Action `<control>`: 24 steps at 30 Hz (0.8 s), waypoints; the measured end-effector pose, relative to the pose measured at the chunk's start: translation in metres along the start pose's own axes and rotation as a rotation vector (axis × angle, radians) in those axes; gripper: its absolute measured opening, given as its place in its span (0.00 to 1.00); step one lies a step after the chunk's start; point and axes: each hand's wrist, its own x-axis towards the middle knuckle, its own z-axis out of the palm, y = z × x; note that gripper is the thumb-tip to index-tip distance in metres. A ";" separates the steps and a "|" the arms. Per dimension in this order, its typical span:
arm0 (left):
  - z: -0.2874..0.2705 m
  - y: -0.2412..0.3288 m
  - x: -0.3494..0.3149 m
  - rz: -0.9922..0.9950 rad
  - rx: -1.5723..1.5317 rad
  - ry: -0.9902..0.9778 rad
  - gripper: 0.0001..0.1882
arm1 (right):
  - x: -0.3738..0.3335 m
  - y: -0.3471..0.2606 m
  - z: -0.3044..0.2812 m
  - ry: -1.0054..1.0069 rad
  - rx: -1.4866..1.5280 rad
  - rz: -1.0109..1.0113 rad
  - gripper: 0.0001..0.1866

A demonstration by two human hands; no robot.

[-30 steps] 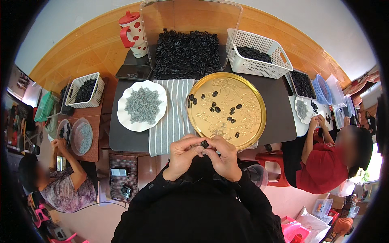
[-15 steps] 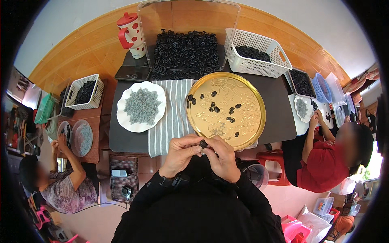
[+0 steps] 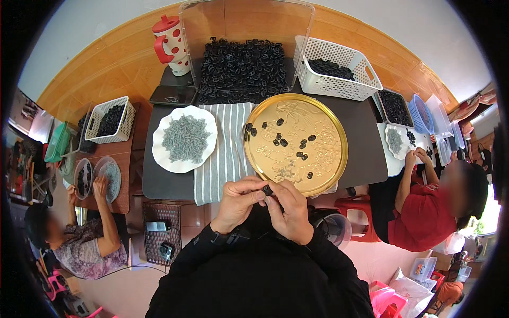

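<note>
A small black plastic part point(image 3: 267, 189) is pinched between the fingertips of both hands, just off the near rim of the round gold tray point(image 3: 343, 153). My left hand point(image 3: 237, 205) has its thumb and forefinger closed on one side of the part. From the other side my right hand point(image 3: 290, 213) grips it, thumb below and fingers above. Several similar black parts point(image 3: 283, 142) lie scattered on the tray. To the left, a white scalloped plate point(image 3: 159, 160) bears a heap of small grey pieces point(image 3: 185, 139), too small to name.
A striped cloth point(image 3: 225, 153) lies between plate and tray. Behind stand a clear bin heaped with black parts point(image 3: 241, 69), a white basket point(image 3: 339, 91), a phone point(image 3: 172, 95) and a dotted tumbler point(image 3: 172, 45). Co-workers sit left point(image 3: 90, 246) and right point(image 3: 429, 222).
My right thumb has shifted slightly up against the black part, while both hands stay in place. The left co-worker's hand has moved over the bowl of grey pieces.
</note>
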 end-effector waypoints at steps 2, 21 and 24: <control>0.000 -0.001 -0.001 0.007 -0.006 0.005 0.14 | 0.000 0.000 0.000 -0.008 -0.015 -0.003 0.19; 0.009 0.003 -0.003 0.001 0.103 0.028 0.16 | 0.021 0.013 -0.033 -0.264 0.286 0.393 0.06; 0.001 0.006 -0.001 0.021 0.097 0.038 0.18 | 0.071 0.030 -0.068 -0.189 0.420 0.549 0.03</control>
